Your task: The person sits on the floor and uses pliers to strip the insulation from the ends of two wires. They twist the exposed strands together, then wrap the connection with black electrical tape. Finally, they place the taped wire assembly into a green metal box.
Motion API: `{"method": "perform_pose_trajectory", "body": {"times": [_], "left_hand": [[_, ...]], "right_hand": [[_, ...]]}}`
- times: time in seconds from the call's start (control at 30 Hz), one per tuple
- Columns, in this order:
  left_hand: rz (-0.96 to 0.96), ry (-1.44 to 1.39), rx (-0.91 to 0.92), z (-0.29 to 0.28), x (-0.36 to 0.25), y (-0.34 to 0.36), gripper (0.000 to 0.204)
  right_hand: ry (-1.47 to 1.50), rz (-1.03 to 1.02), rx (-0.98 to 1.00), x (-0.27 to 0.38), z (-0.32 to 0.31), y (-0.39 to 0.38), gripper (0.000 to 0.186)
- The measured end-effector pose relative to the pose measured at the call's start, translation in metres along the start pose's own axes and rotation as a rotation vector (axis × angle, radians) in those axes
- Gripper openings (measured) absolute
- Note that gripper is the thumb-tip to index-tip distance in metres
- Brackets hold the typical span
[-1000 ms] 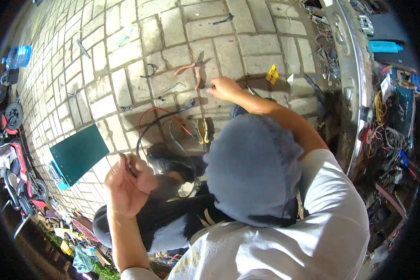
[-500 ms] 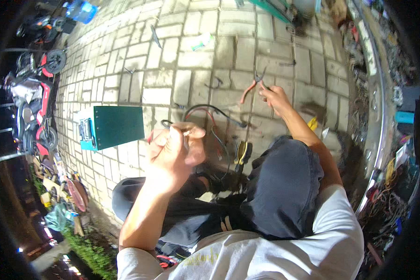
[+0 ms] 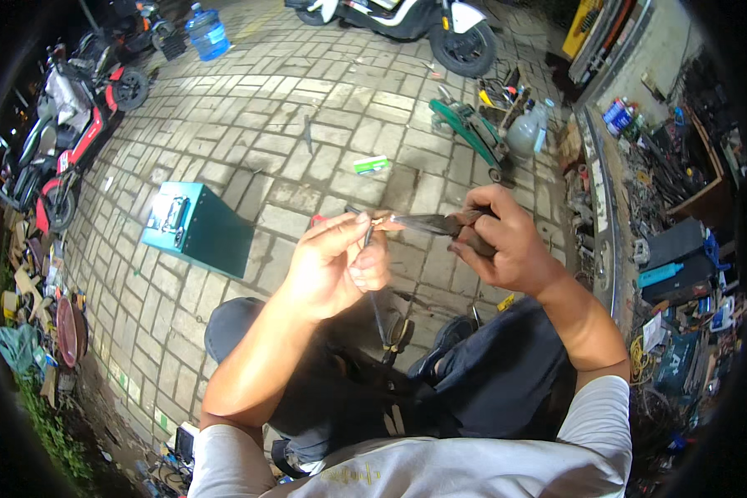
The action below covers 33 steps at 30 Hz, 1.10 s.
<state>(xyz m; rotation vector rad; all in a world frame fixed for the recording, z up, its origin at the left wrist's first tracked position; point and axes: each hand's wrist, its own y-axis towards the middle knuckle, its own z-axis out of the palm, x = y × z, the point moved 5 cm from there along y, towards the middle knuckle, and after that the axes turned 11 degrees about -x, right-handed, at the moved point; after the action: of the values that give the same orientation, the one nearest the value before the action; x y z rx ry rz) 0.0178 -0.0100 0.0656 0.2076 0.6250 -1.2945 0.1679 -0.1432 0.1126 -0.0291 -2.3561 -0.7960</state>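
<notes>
- Head view, nearest: dark trousers [image 3: 506,357], knees bent; btwn them, a yellow-handled tool [image 3: 407,329] on the paving [image 3: 170,324], just beyond the near edge of the lap.
- Next out, center: L hand [image 3: 332,264] pinches a dark cable [image 3: 378,318] btwn thumb & index, close to its bare copper end [image 3: 380,223]; other fingers curled in, cable hanging down toward the near side.
- R hand [image 3: 508,246], to the right: fingers wrapped round the pliers [image 3: 427,222], handles mostly hidden in the fist. Tips point left & meet, or nearly meet, the copper; can't tell if they actually bite it.
- To do this well (my judgement): keep L pinch right behind the bare part so the end won't flex; bring pliers in line w/ the copper; squeeze lightly, since thin strands could snap or splay; L fingertips clear of the bite. Steady both forearms vs. the knees if the tips wander.
- Slightly farther, left: dark-green box [image 3: 224,241], well apart from L hand.
- Farther, center: green-white packet [image 3: 371,165] on the paving; right of it a green wheeled jack [image 3: 471,133], w/ a cloudy jug [image 3: 524,133] just beside.
- Farthest: blue water bottle [image 3: 208,37] far left; white scooter [image 3: 398,22] far center.
</notes>
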Motion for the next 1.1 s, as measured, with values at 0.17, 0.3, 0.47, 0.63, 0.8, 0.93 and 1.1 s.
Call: {"method": "perform_pose_trajectory", "body": {"times": [0.17, 0.3, 0.47, 0.63, 0.8, 0.93, 1.1], "left_hand": [[-0.026, -0.041, 0.043, -0.010, -0.005, -0.016, 0.045], [-0.058, 0.004, 0.045, -0.013, -0.003, -0.023, 0.042], [-0.030, -0.018, 0.047, -0.012, -0.003, -0.024, 0.032], [-0.002, 0.015, 0.028, -0.007, -0.005, -0.023, 0.029], [0.030, 0.128, -0.002, -0.008, -0.004, -0.021, 0.028], [0.166, 0.089, 0.007, -0.012, -0.001, -0.021, 0.019], [0.558, 0.261, -0.027, -0.007, -0.006, -0.020, 0.019]], "right_hand": [[-0.289, -0.330, -0.112, 0.013, 0.021, 0.016, 0.033], [-0.350, -0.450, -0.124, 0.022, 0.033, 0.023, 0.026], [-0.328, -0.501, -0.127, 0.032, 0.033, 0.030, 0.026], [-0.313, -0.482, -0.109, 0.023, 0.033, 0.030, 0.028], [-0.351, -0.475, -0.152, 0.015, 0.033, 0.024, 0.024], [-0.375, -0.513, -0.161, 0.015, 0.032, 0.025, 0.021], [-0.246, -0.405, -0.164, 0.017, 0.042, 0.022, 0.022]]}}
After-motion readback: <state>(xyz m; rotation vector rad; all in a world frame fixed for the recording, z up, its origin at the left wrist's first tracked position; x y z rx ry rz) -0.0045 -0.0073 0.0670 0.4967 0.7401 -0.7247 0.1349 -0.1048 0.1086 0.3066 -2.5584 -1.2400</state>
